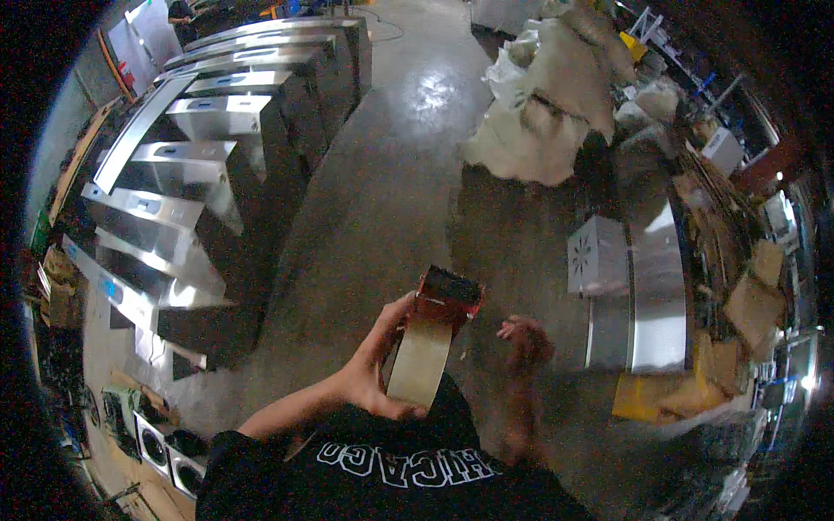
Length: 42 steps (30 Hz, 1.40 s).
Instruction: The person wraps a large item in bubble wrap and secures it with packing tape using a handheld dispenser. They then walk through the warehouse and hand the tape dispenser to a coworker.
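My left hand (382, 365) is wrapped round a packing tape dispenser (447, 300) in front of my body. The dispenser's head is dark and red, and a wide roll of tan tape (421, 365) faces up towards me. Just right of it, and apart from it, hovers my right hand (526, 340). That hand is in shadow and smeared, its fingers loosely bent towards the dispenser; whether they pinch anything I cannot make out.
Several metal cabinet-like housings (221, 104) stand in a row on the left. To the right are a white box with a cut-out pattern (598, 256), long metal panels (658, 295) and flattened cardboard (678, 391). Beige sheeting (539, 130) covers a stack further off. Concrete floor (347, 208) runs between.
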Available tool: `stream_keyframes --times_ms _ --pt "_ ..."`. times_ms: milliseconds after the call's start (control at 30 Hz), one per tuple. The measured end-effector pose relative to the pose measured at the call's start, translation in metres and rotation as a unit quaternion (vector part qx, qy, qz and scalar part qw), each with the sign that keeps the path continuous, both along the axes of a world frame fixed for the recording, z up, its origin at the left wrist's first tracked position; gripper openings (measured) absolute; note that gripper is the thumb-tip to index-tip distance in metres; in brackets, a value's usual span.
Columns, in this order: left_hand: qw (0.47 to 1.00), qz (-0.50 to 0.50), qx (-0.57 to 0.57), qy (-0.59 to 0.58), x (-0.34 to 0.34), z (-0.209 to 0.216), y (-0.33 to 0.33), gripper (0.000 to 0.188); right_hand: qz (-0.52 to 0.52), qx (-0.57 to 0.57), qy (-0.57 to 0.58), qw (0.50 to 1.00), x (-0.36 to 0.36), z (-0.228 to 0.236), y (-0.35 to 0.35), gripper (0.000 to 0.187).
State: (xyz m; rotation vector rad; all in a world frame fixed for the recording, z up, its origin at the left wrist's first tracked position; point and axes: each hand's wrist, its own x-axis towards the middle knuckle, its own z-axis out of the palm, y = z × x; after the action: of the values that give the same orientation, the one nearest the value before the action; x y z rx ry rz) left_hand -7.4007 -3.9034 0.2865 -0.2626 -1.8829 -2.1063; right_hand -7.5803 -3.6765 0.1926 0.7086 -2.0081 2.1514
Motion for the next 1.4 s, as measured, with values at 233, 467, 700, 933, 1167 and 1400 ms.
stream_keyframes --times_ms 233,467,700,933,1167,1400 --pt "0.999 0.010 0.034 -0.024 -0.241 0.006 -0.111 0.141 -0.004 -0.023 -0.113 0.993 -0.227 -0.003 -0.117 0.024" --pt "0.992 0.110 0.053 -0.005 -0.428 0.006 -0.253 0.144 0.199 0.009 -0.076 0.977 -0.431 0.044 -0.308 0.051" --pt "0.995 0.077 0.068 -0.004 -0.634 -0.008 -0.416 0.144 0.424 -0.052 -0.247 0.870 -0.589 0.060 -0.501 0.087" --pt "0.998 -0.014 0.052 0.030 -0.826 0.014 -0.575 0.143 0.368 0.042 -0.208 0.905 -0.788 0.054 -0.638 0.075" --pt "0.996 -0.063 0.059 -0.002 -1.020 -0.007 -0.692 0.143 0.291 -0.076 -0.375 0.877 -0.948 0.056 -0.756 0.066" --pt "0.990 -0.005 0.134 -0.031 -1.213 0.003 -0.815 0.142 0.394 -0.077 -0.320 0.858 -1.158 0.058 -0.897 0.058"
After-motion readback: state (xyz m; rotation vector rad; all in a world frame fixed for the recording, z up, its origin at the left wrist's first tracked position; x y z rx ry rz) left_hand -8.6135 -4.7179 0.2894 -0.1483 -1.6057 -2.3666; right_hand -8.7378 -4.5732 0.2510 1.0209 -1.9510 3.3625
